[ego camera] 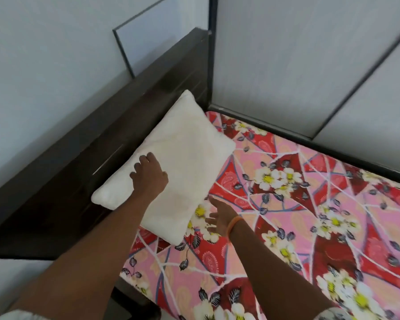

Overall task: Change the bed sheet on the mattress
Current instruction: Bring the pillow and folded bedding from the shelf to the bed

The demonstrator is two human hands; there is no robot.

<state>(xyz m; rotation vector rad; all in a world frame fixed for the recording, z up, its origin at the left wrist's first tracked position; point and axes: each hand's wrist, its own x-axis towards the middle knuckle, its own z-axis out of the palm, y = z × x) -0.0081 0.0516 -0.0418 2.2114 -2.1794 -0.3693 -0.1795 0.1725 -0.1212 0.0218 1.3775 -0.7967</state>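
A dark wooden headboard (83, 158) runs toward ten o'clock; pale wardrobe panels (286, 61) with dark frames stand at one o'clock.

Bed (62, 218): dark wooden frame with headboard, set in room corner, far side flush against pale panelled wall. Bed sheet (298, 227) spread flat over mattress: pink-and-red ground, white flowers with yellow centres, dark leaves. White pillow (185, 158) lying on sheet at head end, long edge against headboard, one corner reaching toward near edge of bed.
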